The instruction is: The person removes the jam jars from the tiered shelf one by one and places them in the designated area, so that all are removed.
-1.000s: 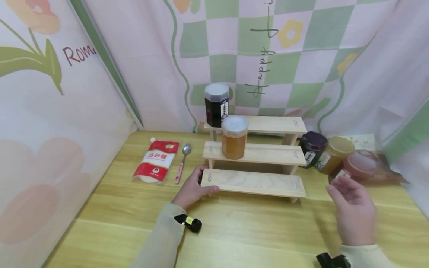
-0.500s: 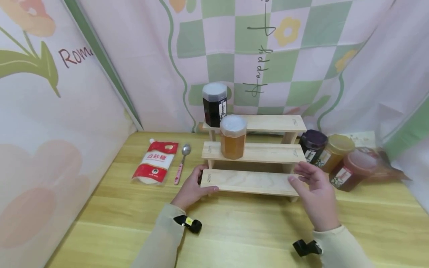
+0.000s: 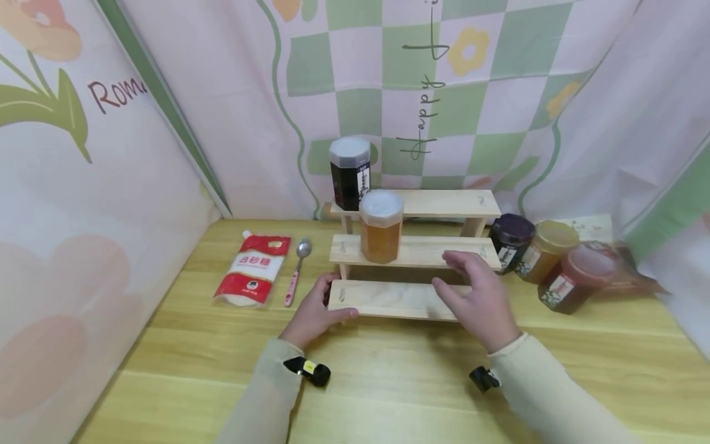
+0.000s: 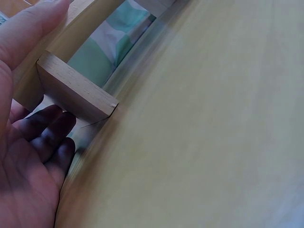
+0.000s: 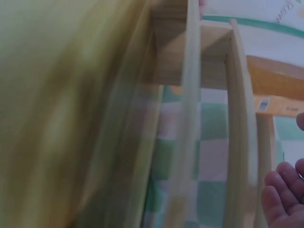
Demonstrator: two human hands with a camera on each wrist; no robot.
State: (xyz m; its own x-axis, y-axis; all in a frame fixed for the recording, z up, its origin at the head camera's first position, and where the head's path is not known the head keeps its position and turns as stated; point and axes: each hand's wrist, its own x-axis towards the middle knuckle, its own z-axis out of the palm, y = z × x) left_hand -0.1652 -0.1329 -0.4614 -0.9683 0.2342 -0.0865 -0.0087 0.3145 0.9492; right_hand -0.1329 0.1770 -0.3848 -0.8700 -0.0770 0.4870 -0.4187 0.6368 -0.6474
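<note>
On bench (image 3: 388, 382), wooden rack (image 3: 444, 201) is standing; my left grip (image 3: 312, 316) is clasping lowest tier's left end (image 3: 344, 297), my right grip (image 3: 481, 301) hovering relaxed, empty, at right. Jerking rack unevenly, I'd be risking toppling amber jar (image 3: 381, 234) off middle tier (image 3: 424, 245).

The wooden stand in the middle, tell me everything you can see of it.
The wooden stand is pale, unpainted-looking wood: three flat boards on upright supports, stepping up toward the back, with small marks near board ends. It stands upright on the table. A dark jar sits at the top step's left end, an amber jar left of centre on the middle step. The left hand grips the bottom step's left end; the right hand is over its right side, contact unclear.
</note>
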